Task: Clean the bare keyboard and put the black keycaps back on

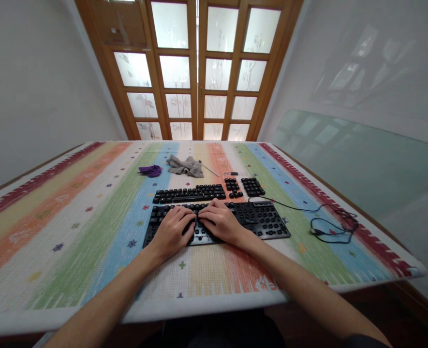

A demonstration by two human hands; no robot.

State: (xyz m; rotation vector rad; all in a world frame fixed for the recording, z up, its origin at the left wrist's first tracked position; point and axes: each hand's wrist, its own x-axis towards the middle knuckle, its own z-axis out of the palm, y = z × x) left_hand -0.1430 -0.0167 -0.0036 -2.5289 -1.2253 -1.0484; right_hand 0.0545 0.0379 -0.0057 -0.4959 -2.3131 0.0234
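Head view: both hands — left hand (pixel 172 232), right hand (pixel 221 223) — rest on near keyboard (pixel 268 220), fingers released.

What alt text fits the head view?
Both hands, left and right, rest on the near keyboard on a striped cloth. Behind it lie a row of loose keycaps, a grey rag, a purple item, and at right a coiled cable.

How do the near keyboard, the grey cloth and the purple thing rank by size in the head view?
Largest to smallest:
1. Near keyboard, under both hands.
2. Grey cloth.
3. Purple thing.
The cloth and the purple thing lie farther back, so they look smaller than they are.
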